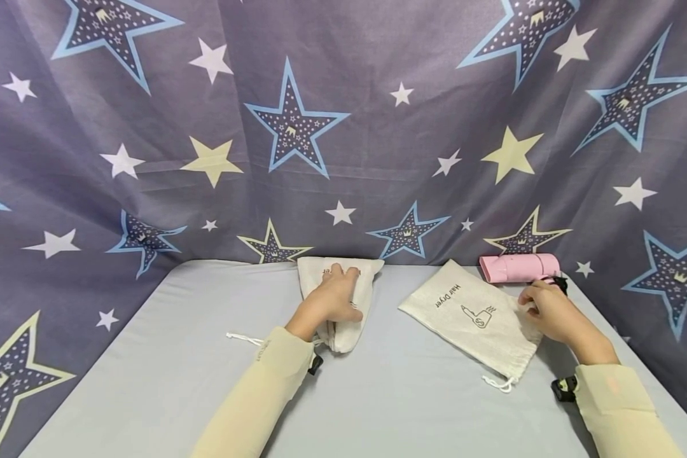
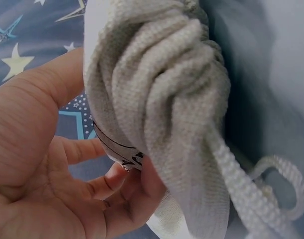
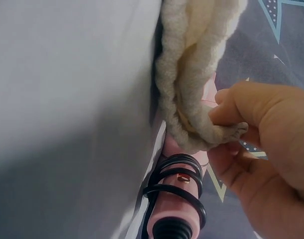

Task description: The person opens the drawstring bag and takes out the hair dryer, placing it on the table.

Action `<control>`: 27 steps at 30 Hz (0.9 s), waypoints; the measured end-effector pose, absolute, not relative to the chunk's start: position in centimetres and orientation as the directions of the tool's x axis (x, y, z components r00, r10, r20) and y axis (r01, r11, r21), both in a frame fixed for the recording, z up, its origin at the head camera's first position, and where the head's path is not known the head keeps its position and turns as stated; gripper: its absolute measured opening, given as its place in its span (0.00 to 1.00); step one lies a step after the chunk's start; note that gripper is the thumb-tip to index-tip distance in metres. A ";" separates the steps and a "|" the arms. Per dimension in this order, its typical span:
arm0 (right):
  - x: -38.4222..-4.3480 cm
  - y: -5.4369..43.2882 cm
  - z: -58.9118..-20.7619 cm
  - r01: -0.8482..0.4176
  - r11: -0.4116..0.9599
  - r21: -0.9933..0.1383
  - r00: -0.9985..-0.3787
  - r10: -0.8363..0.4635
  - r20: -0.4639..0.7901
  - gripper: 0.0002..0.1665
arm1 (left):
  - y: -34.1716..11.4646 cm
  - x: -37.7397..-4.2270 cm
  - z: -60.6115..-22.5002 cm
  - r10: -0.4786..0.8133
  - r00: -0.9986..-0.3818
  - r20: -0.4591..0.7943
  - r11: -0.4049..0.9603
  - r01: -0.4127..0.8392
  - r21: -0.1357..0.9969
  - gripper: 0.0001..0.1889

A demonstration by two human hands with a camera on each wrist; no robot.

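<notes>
A filled, gathered cloth drawstring bag (image 1: pixel 368 280) lies at the back of the table, slightly left of the right bag. My left hand (image 1: pixel 334 296) rests on top of it with fingers spread; in the left wrist view, fingertips touch the printed face beside its puckered mouth (image 2: pixel 181 79). A flat cloth bag (image 1: pixel 452 302) printed "Hair Dryer" lies to the right. My right hand (image 1: pixel 552 312) pinches the edge of its opening (image 3: pixel 191 134) between thumb and fingers. Just beyond is a pink hair dryer (image 1: pixel 518 268), its handle (image 3: pixel 176 204) wound with black cord.
A pale grey cloth covers the table (image 1: pixel 166 381). White drawstrings trail from the left bag (image 1: pixel 244 338) and the right bag (image 1: pixel 499 383). Behind the table hangs a star-patterned curtain (image 1: pixel 372 159). Black wrist cameras sit at both cuffs.
</notes>
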State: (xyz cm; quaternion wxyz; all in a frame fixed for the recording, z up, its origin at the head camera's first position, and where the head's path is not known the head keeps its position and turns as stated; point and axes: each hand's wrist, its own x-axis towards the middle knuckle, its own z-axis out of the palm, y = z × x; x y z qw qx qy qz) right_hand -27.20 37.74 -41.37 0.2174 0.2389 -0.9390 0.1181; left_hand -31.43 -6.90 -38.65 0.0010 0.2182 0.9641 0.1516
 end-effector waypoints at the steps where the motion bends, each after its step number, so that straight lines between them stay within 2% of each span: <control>1: -27.2 37.7 -41.4 -0.503 0.857 -0.112 -0.788 -0.402 0.467 0.15 | -6.8 -31.4 -38.6 0.420 -0.905 0.061 0.859 0.419 0.294 0.46; 16: -27.0 37.8 -41.3 -0.442 0.891 -0.107 -0.855 -0.381 0.353 0.15 | -6.1 -31.4 -38.3 0.403 -0.915 0.016 0.870 0.388 0.306 0.47; 23: -26.7 37.6 -41.2 -0.383 0.912 -0.145 -0.897 -0.330 0.293 0.15 | -5.9 -31.3 -38.3 0.378 -0.926 -0.016 0.881 0.354 0.313 0.50; 27: -26.7 37.5 -41.2 -0.382 0.912 -0.152 -0.898 -0.327 0.295 0.15 | -5.9 -31.2 -38.4 0.375 -0.927 -0.016 0.883 0.352 0.311 0.50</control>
